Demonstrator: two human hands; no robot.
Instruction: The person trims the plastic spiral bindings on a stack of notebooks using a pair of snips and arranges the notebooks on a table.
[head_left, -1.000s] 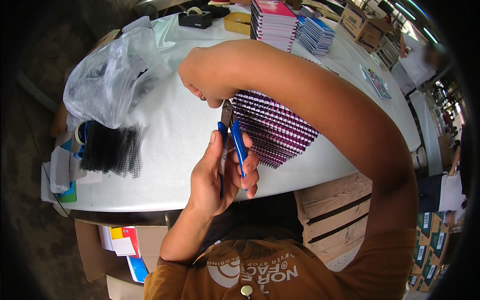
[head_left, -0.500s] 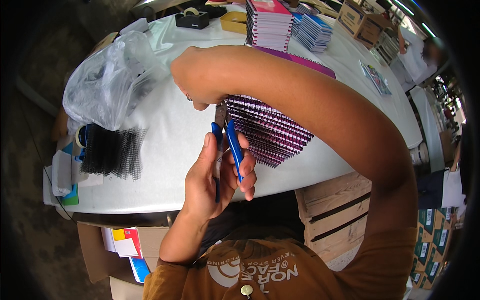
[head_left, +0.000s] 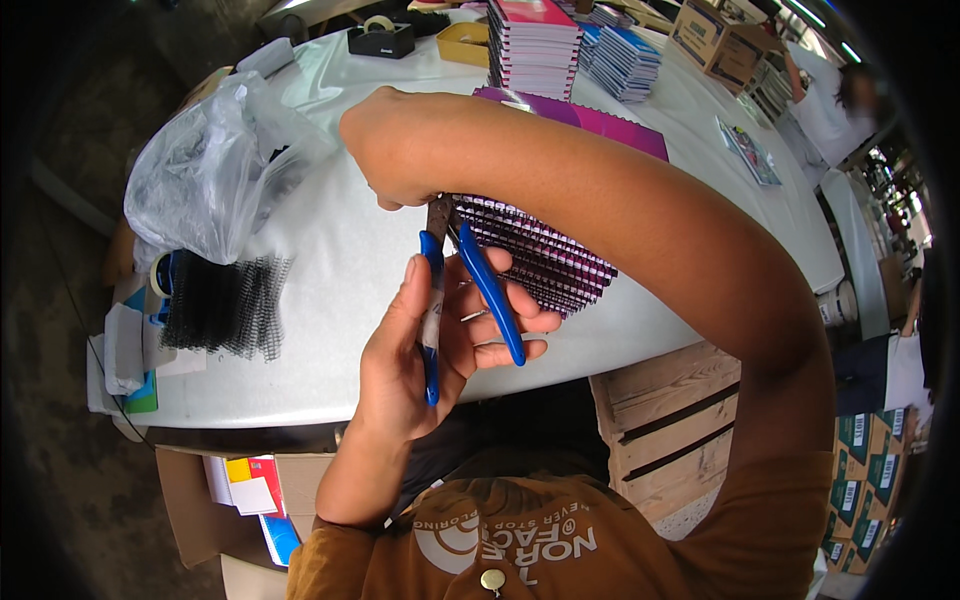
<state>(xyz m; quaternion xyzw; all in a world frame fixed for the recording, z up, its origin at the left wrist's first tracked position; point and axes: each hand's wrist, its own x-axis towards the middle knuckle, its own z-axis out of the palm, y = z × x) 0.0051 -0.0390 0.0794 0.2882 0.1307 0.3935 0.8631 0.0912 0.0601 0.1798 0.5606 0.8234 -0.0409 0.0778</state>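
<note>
My left hand (head_left: 400, 325) holds a pair of cutting pliers (head_left: 431, 290) with blue handles. The handles are spread apart, one against my palm and thumb, the other along my fingers. Its dark jaws reach up to just below my right hand (head_left: 385, 150). That hand is curled closed, and whatever lies in its fingers is hidden beneath it. My right forearm crosses over a stack of spiral-bound notebooks (head_left: 550, 260), whose black coils face me. A purple notebook cover (head_left: 625, 132) shows beyond the forearm.
Left on the white-covered table lie black spiral coils (head_left: 225, 305) and a clear plastic bag (head_left: 215, 165). At the back are a tape dispenser (head_left: 381, 40), a yellow tray (head_left: 463, 45), pink notebooks (head_left: 533, 50) and blue notebooks (head_left: 622, 62). A person (head_left: 828, 95) stands far right.
The plier handles have opened wider, and my left fingers have stretched outward with them. The purple cover and coiled stack have shifted slightly. My right hand stays in nearly the same place.
</note>
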